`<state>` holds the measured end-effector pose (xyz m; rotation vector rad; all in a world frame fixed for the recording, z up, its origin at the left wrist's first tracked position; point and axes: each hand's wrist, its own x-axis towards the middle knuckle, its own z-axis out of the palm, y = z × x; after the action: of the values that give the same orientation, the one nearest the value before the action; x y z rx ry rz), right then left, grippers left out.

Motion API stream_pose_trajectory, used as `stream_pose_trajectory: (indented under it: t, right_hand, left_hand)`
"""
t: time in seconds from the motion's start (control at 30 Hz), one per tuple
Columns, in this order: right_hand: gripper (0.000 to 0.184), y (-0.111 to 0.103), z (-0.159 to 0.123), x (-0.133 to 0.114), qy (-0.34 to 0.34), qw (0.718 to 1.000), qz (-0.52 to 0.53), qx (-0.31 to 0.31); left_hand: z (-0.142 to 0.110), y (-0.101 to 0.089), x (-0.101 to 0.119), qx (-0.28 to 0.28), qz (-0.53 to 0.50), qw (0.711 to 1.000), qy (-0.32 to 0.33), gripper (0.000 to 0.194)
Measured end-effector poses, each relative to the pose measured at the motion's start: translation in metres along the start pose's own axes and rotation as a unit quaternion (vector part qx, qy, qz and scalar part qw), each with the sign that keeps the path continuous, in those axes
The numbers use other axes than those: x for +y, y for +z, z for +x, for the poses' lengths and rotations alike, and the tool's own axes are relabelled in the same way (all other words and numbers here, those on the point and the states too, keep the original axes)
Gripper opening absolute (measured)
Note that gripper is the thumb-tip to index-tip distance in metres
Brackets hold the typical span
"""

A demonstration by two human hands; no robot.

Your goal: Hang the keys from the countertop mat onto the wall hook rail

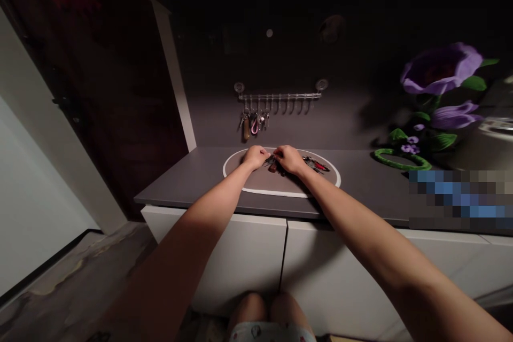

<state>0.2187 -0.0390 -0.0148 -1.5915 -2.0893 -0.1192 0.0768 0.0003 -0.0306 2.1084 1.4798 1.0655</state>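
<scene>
Both of my hands meet over an oval placemat [280, 191] with a pale rim on the dark counter. My left hand [255, 157] has its fingers pinched together at the edge of a small bunch of keys [267, 163]. From the other side my right hand [289, 159] closes its bent fingers on the same bunch. A brown fob [273, 169] lies just below the fingertips. To the right of my right hand rests another pile of keys with a red piece [320, 165]. My fingers partly hide the exact grip on the keys.
A clear hook rail [280, 96] is fixed to the wall, with several key sets [254, 122] on its left hooks and bare hooks to the right. Purple flowers [443, 72] and a green ring [403, 160] stand at the right. White cabinet doors [240, 246] are below.
</scene>
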Motion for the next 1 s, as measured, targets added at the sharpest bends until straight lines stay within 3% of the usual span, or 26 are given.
stream_pose_trajectory:
  t: [0.27,0.47,0.8,1.0]
  right_hand:
    - [0.023,0.004,0.004,-0.001,0.030,0.999,-0.021,-0.012]
    - [0.024,0.000,0.001,-0.004,0.033,0.999,-0.020,-0.022]
    - [0.024,-0.004,0.000,-0.007,0.022,1.000,-0.004,-0.018]
    - [0.021,-0.006,-0.002,-0.009,0.024,0.996,0.078,0.022]
  left_hand:
    - [0.000,0.003,-0.007,-0.008,-0.003,1.000,-0.001,0.013]
    - [-0.002,0.000,-0.008,-0.017,-0.102,0.994,-0.020,0.014]
    - [-0.001,-0.004,-0.008,-0.025,-0.297,0.953,-0.050,0.010]
    - [0.002,-0.003,-0.009,-0.047,-0.386,0.918,-0.073,0.012]
